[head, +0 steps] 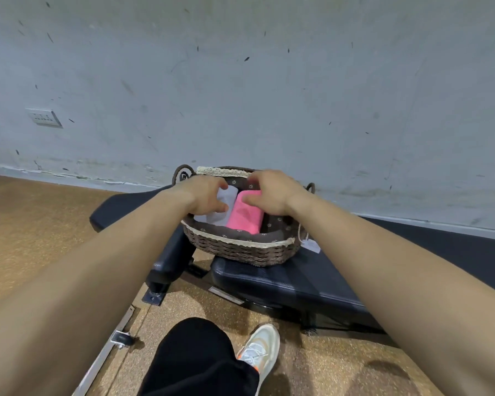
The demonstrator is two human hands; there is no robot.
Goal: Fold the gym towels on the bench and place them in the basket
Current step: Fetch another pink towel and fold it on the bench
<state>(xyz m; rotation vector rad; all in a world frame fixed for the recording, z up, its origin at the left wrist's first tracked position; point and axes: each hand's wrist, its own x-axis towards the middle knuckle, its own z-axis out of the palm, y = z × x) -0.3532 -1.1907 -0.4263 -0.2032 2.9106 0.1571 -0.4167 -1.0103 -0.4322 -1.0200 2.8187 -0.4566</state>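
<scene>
A brown woven basket (pixel 240 251) with a lace-trimmed dark lining stands on the black padded bench (pixel 286 278). Inside it lie a folded grey towel (pixel 219 217) on the left and a folded pink towel (pixel 245 217) beside it on the right. My left hand (pixel 205 195) reaches into the basket, its curled fingers and thumb around the upper end of the grey towel. My right hand (pixel 269 191) is over the far end of the pink towel, fingers bent down onto it. The towels' far ends are hidden under my hands.
The bench runs close to a grey wall (pixel 240 81). Its metal frame (pixel 120 335) lies on the cork-coloured floor at lower left. My black trouser leg (pixel 195 358) and white shoe (pixel 257 350) are in front of the bench. A white tag (pixel 310 244) hangs off the basket's right side.
</scene>
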